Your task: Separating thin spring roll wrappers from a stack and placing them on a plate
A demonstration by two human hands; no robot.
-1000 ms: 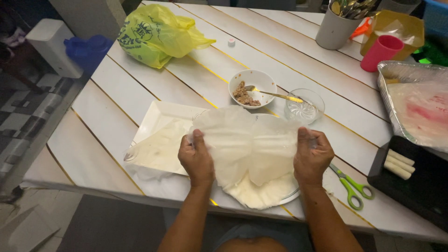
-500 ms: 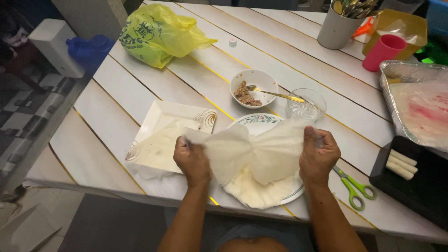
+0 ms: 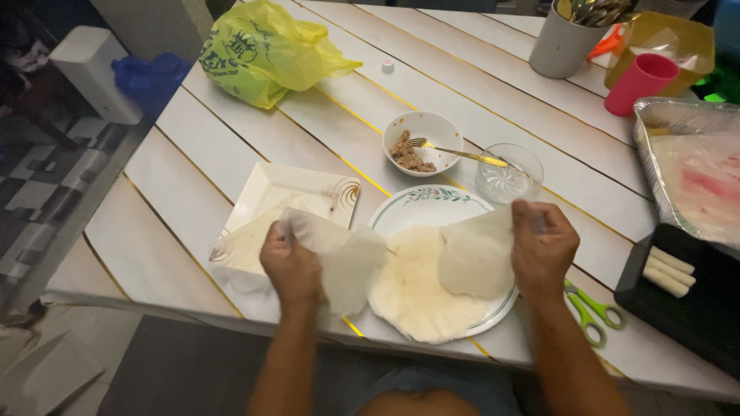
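Note:
My left hand (image 3: 291,266) grips a thin pale wrapper sheet (image 3: 347,258) that droops over the table between the two plates. A second thin wrapper sheet (image 3: 474,258) hangs from my right hand (image 3: 543,248) over the right side of a round white plate (image 3: 432,202) with a green leaf rim. A stack of round wrappers (image 3: 412,296) lies on that plate, below and between my hands. Left of it stands a square white plate (image 3: 308,189) with more wrappers on it.
Beyond the plates are a small bowl of brown filling (image 3: 422,142) with a fork (image 3: 462,152) and a small glass bowl (image 3: 509,176). Green scissors (image 3: 593,312), a black tray (image 3: 694,323) with white rolls (image 3: 669,270) and a foil tray (image 3: 694,173) lie right. A yellow bag (image 3: 262,50) sits far left.
The wrappers held together between my hands have peeled apart into two sheets. My hands have moved away from each other, one sheet in each.

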